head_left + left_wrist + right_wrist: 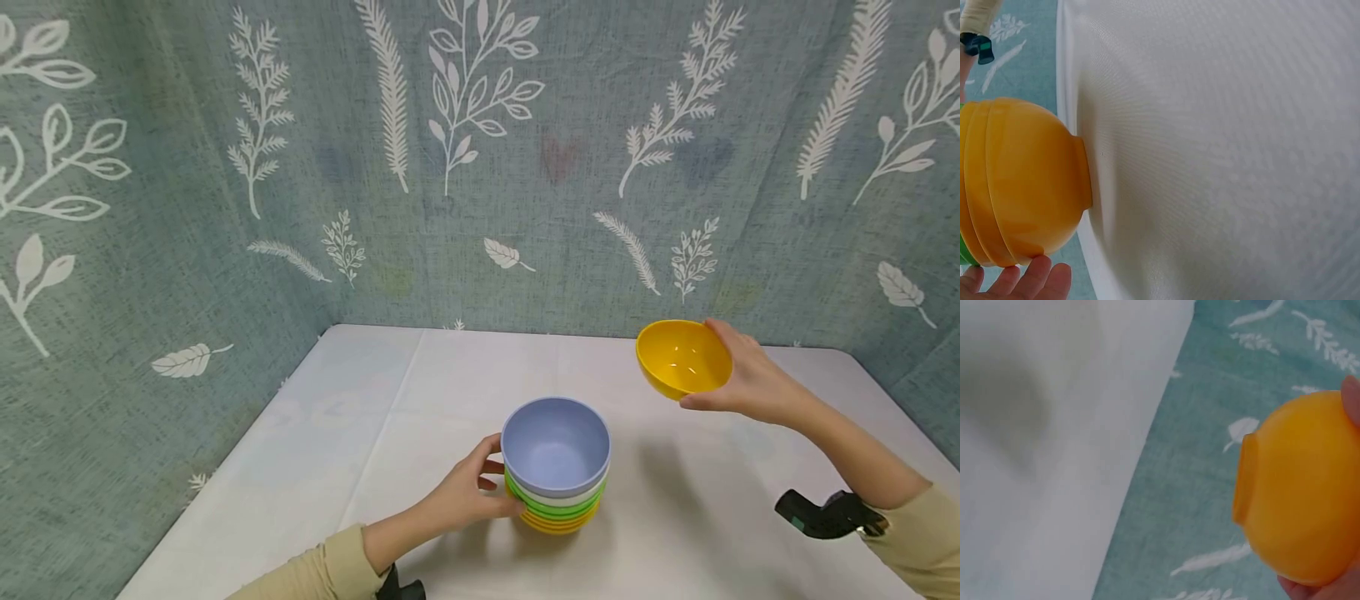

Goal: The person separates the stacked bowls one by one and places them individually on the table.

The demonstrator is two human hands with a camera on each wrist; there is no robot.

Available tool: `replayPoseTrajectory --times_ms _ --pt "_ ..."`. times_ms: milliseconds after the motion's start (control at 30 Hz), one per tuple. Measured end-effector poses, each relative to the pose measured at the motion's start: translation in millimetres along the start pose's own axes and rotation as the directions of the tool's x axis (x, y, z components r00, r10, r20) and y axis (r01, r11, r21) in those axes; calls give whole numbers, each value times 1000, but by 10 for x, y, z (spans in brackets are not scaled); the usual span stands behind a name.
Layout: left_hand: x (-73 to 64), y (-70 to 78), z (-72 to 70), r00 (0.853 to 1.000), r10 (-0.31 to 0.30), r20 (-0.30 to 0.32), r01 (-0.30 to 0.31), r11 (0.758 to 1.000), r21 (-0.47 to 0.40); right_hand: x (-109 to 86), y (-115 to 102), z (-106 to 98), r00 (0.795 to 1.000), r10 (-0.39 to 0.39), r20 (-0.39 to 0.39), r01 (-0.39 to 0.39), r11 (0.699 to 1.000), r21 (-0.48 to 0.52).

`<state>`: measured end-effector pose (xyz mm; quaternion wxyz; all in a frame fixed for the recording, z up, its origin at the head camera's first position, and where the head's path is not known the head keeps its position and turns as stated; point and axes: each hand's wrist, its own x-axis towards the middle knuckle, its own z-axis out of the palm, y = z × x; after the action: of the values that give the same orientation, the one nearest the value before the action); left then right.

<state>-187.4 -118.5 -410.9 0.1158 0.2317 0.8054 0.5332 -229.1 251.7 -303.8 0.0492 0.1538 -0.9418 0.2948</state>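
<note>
In the head view a stack of nested bowls stands on the white table, with a light blue bowl [557,446] on top. Beneath its rim show a white rim, green rims [558,507] and yellow-orange rims [555,525]. My left hand [468,492] holds the stack's left side, thumb in front and fingers further back. Its fingertips touch the orange bowl [1035,181] in the left wrist view. To the right and farther back, my right hand [750,379] grips a single yellow bowl [682,358] by its right side, above the table. That bowl [1304,487] is tilted, its inside facing the head camera.
The table [360,400] has a white cover with a fold line on its left part. A grey-green curtain [420,250] with white leaf prints hangs behind the table and along its sides. Black wrist devices [825,514] sit at both sleeves.
</note>
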Motion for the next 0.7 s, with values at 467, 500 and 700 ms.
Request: replayPoseTrajectory --times_ms 467,500,700 --pt "-4 -7 2 1000 -4 5 4 1000 -4 103 526 -58 991 122 -57 -125 990 -59" --pt "-5 -7 2 1000 -7 7 7 1000 -8 109 565 -57 990 130 -61 -134 989 -60" --pt "-4 4 6 1000 -15 6 15 1000 -10 142 755 -18 975 198 -103 -204 978 -52"
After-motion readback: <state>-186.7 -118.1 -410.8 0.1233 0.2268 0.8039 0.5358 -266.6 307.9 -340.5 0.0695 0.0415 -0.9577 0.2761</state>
